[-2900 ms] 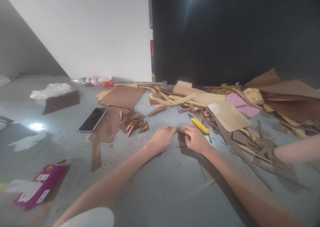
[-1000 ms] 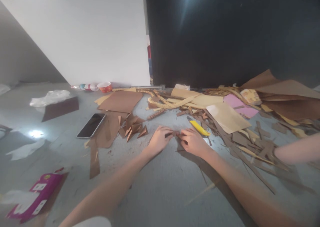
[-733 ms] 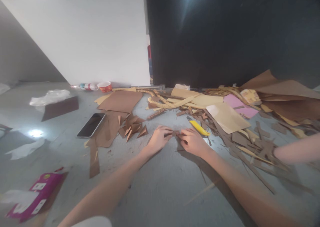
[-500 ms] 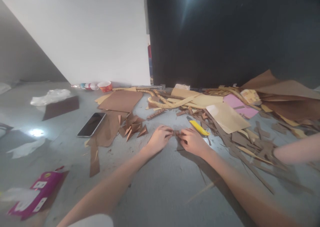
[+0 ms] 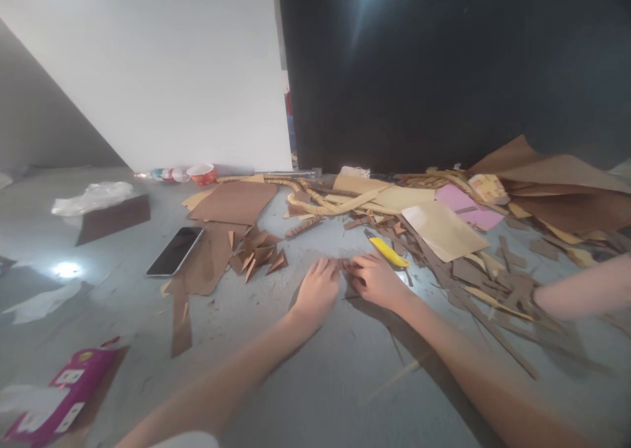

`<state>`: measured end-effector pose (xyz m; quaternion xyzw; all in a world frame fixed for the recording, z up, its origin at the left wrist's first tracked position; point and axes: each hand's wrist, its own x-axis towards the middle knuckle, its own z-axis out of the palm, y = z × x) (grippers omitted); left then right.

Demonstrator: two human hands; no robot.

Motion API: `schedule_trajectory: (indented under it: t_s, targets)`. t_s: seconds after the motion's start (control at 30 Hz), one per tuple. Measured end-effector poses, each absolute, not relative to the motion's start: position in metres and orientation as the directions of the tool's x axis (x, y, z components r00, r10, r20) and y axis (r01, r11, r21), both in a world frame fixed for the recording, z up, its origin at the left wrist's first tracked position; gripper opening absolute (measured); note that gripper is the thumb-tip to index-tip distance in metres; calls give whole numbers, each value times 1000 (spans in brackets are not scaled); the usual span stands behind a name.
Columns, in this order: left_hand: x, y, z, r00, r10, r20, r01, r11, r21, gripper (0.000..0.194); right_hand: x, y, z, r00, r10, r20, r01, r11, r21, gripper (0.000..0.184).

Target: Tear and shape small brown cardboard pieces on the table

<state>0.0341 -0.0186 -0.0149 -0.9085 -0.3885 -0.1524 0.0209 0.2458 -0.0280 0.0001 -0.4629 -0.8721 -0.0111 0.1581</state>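
My left hand (image 5: 318,288) rests low over the grey surface, fingers bent together on the left end of a small brown strip (image 5: 342,263). From the other side my right hand (image 5: 375,278) pinches the same strip. Most of that piece is hidden by the fingers. A yellow utility knife (image 5: 389,251) lies just beyond my right hand. To the left of my hands sits a pile of folded brown triangular pieces (image 5: 256,251).
A smartphone (image 5: 175,251) lies on brown sheet at left, with a purple packet (image 5: 64,395) nearer. Brown scraps (image 5: 493,280) and a tan sheet (image 5: 444,228) spread at right, where another person's forearm (image 5: 586,287) reaches in. A paper cup (image 5: 202,174) stands behind.
My left hand has turned and its fingers now lie further over the strip, closer to my right hand. The view has shifted slightly; my right hand keeps its pinch.
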Motion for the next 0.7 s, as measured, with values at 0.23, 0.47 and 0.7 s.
schedule_trajectory:
  t_s: [0.23,0.47,0.7]
  targets:
    - [43,-34,-26,605,733,311,752,-654,78,36,244,-29,3,-509,819,265,824,553,-126,29]
    - [41,-30,-29,647,691,321,740,-671,-47,40,243,-30,3,-522,803,287,826,560,-64,27]
    - [41,-27,-27,660,693,292,732,-680,-41,41,246,-26,-7,-518,768,377,818,574,-45,24]
